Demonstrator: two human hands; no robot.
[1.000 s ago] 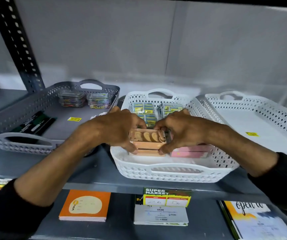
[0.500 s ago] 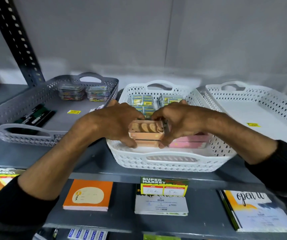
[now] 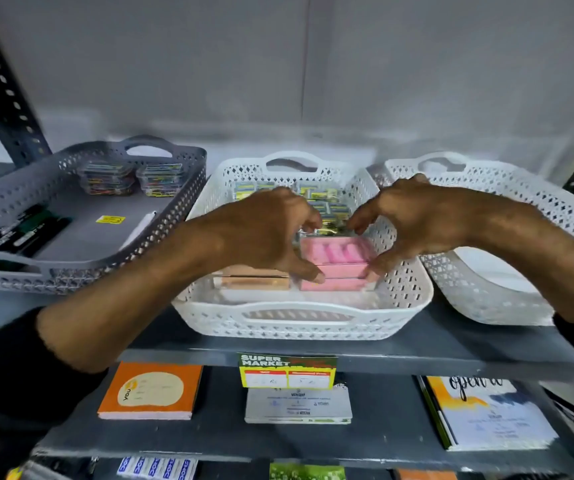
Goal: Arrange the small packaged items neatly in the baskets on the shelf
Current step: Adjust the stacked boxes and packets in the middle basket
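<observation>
A white lattice basket (image 3: 299,323) stands in the middle of the shelf. Inside it a stack of pink packs (image 3: 334,263) lies at the front right, with a stack of orange-brown packs (image 3: 254,280) beside it on the left. Small green and yellow packs (image 3: 323,199) fill the back of the basket. My left hand (image 3: 265,230) grips the left side of the pink stack, thumb at its lower corner. My right hand (image 3: 413,220) holds the right side, thumb low on the stack's edge. Both hands partly hide the packs behind.
A grey basket (image 3: 53,271) on the left holds colourful clear packs (image 3: 133,178), dark pens (image 3: 19,233) and a yellow sticker. Another white basket (image 3: 507,299) stands on the right. A price tag (image 3: 287,370) hangs on the shelf edge; notebooks (image 3: 150,391) lie on the shelf below.
Both hands left the orange-brown stack, which now lies at the basket's front left, and moved right onto the pink stack. The camera view also shifted lower.
</observation>
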